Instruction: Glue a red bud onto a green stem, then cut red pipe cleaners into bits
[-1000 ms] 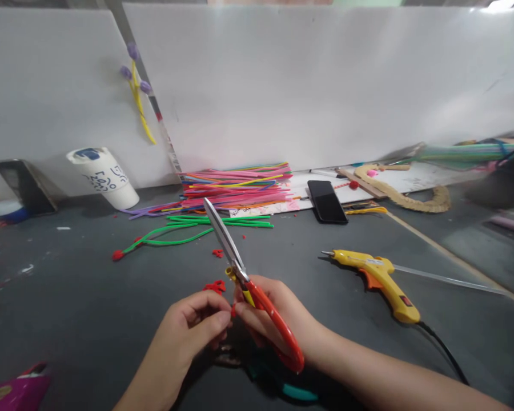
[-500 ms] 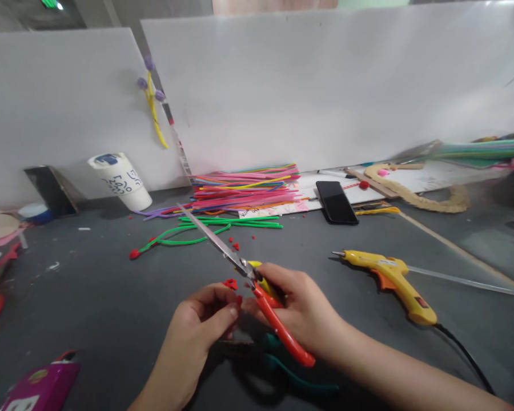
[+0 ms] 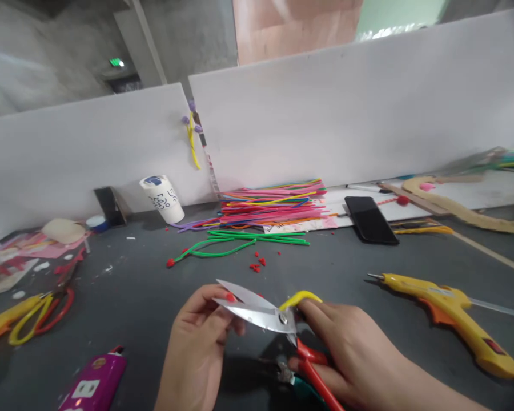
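Observation:
My left hand [image 3: 201,337] pinches a small red piece [image 3: 231,297], too small to make out in full. In my right hand [image 3: 346,342] is a pair of scissors [image 3: 257,311] with one yellow and one red handle. Their blades are parted and reach left, on either side of the red piece. Under my hands lie teal-handled pliers [image 3: 286,374], partly hidden. Beyond the blades, tiny red scraps [image 3: 257,266] are scattered on the dark table. Behind them rests a red-tipped green pipe cleaner [image 3: 188,251], beside several plain green ones [image 3: 278,237].
A yellow glue gun [image 3: 445,308] lies at right, below a black phone [image 3: 370,220]. Colourful pipe cleaners [image 3: 274,205] are piled along the white partition [image 3: 368,120]. Leftward are a white cup [image 3: 163,200], a purple power strip [image 3: 96,382] and another pair of scissors [image 3: 47,314].
The scissors have swung down to the left, and their blades have opened around the red piece in my left hand. More red scraps show on the table. The view has tilted up and shifted left.

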Motion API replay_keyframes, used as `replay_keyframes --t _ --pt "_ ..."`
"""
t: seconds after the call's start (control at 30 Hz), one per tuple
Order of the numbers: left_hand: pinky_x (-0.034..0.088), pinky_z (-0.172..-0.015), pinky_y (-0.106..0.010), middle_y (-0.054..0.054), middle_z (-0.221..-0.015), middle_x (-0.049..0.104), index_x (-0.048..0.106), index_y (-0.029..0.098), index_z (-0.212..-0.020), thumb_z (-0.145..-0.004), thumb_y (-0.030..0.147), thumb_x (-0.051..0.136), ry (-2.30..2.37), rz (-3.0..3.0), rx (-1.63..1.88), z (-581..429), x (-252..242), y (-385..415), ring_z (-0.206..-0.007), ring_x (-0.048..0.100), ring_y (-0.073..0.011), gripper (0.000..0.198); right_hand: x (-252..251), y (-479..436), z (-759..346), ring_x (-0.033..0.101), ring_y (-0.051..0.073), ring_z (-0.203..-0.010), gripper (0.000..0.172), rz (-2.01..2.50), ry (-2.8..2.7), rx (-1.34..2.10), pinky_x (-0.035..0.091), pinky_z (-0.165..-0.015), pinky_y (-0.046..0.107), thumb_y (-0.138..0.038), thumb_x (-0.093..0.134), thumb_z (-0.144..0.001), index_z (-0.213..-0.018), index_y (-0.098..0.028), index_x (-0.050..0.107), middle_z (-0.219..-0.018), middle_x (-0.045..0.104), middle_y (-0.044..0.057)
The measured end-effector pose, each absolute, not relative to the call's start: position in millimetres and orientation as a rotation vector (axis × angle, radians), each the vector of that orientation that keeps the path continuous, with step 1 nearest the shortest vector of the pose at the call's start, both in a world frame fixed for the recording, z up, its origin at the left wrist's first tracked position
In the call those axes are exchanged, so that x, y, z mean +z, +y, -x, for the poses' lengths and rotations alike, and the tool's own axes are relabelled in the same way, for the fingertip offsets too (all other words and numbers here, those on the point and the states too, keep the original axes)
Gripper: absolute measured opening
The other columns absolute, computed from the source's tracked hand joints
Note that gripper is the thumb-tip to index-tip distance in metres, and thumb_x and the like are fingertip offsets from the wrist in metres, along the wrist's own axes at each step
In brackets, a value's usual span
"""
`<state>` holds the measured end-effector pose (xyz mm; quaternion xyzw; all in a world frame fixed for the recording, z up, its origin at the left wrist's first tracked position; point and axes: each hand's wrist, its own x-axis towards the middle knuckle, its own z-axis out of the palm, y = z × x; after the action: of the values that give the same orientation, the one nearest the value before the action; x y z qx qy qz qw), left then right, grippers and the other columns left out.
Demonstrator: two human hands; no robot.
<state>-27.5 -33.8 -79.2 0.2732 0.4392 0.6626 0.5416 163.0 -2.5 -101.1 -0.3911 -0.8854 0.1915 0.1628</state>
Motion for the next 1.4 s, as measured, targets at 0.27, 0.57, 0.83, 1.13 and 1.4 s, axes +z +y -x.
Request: replay_keyframes --t 0.27,0.57,0.83,1.13,1.4 --pt "0.042 -0.042 -0.015 0.003 -0.062 0.064 0.066 0.022 -0.059 -0.047 0.027 0.079 1.090 -0.563 1.604 23 -85 -36 -0.048 0.053 -0.0074 0.019 -104 -8 -165 0.052 0.017 -0.056 0.031 1.049 -2.545 0.592 0.035 -0.051 0.026 -0.050 0.046 -0.079 -0.074 -0.019 0.050 -0.071 0.059 0.006" --pt "0.043 -0.045 -0.016 0.004 -0.058 0.063 0.068 0.022 -0.066 -0.052 0.029 0.077 1.073 -0.577 1.607 19 -86 -36 -0.048 0.052 -0.0065 0.018 -106 -8 -161 0.049 0.015 -0.051 0.027 1.035 -2.551 0.587 0.035 -0.048 0.025 -0.046 0.047 -0.080 -0.071 -0.020 0.046 -0.069 0.058 0.005" --pt "0.044 -0.046 -0.017 0.000 -0.060 0.065 0.068 0.020 -0.067 -0.056 0.021 0.076 0.981 -0.555 1.688 18 -90 -35 -0.047 0.054 -0.0076 0.013 -111 -10 -160 0.050 0.017 -0.052 0.027 1.101 -2.591 0.613 0.035 -0.048 0.025 -0.046 0.045 -0.081 -0.073 -0.020 0.045 -0.068 0.058 0.004" --pt "0.044 -0.044 -0.016 0.000 -0.059 0.064 0.069 0.019 -0.065 -0.056 0.019 0.075 0.935 -0.551 1.692 16 -90 -32 -0.046 0.054 -0.0074 0.011 -112 -9 -159 0.052 0.017 -0.054 0.028 1.136 -2.597 0.737 0.036 -0.049 0.026 -0.047 0.046 -0.080 -0.075 -0.020 0.045 -0.071 0.058 0.004" --pt "0.044 -0.045 -0.016 0.000 -0.059 0.063 0.069 0.020 -0.066 -0.056 0.019 0.075 0.946 -0.529 1.673 18 -91 -35 -0.046 0.054 -0.0071 0.012 -112 -12 -159 0.052 0.016 -0.052 0.029 1.131 -2.569 0.768 0.037 -0.047 0.024 -0.048 0.046 -0.080 -0.073 -0.019 0.046 -0.069 0.059 0.005"
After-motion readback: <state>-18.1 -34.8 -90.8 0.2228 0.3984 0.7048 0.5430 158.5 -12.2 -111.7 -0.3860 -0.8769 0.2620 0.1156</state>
